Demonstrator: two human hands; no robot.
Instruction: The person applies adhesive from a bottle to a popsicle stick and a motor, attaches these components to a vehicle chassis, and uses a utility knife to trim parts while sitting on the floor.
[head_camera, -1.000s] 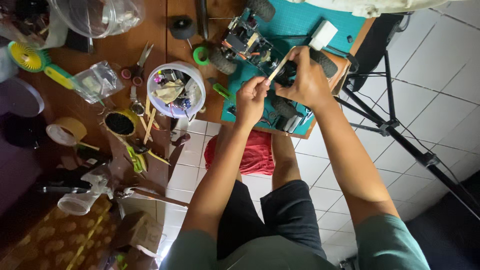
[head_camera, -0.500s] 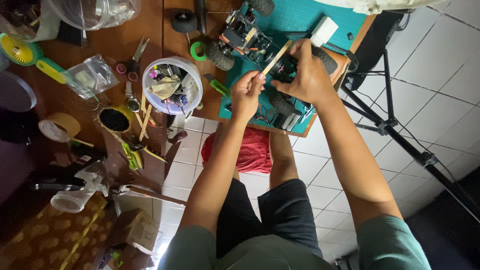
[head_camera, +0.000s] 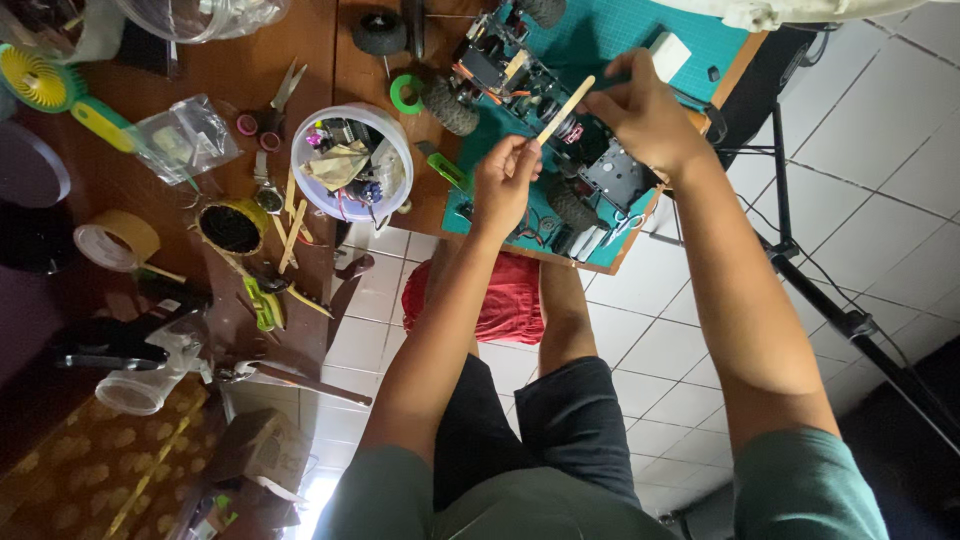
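Note:
A small model car chassis (head_camera: 500, 70) with black wheels lies on a teal cutting mat (head_camera: 610, 40) at the table's edge. My left hand (head_camera: 505, 180) pinches the lower end of a flat wooden stick (head_camera: 566, 109), which slants up over the chassis. My right hand (head_camera: 645, 115) grips the chassis body at its right side, with the fingers close to the stick's upper end. A loose black wheel (head_camera: 380, 33) lies to the left of the car.
A clear tub (head_camera: 350, 160) of small parts, scissors (head_camera: 278, 100), a tape roll (head_camera: 118, 240), a yellow hand fan (head_camera: 45, 85) and more sticks crowd the brown table (head_camera: 230, 60). A black tripod (head_camera: 830, 300) stands on the tiled floor at right. A red stool (head_camera: 510, 300) sits under the table.
My left hand has drawn back slightly toward me with the stick. My right hand stays on the chassis. The view has shifted a little.

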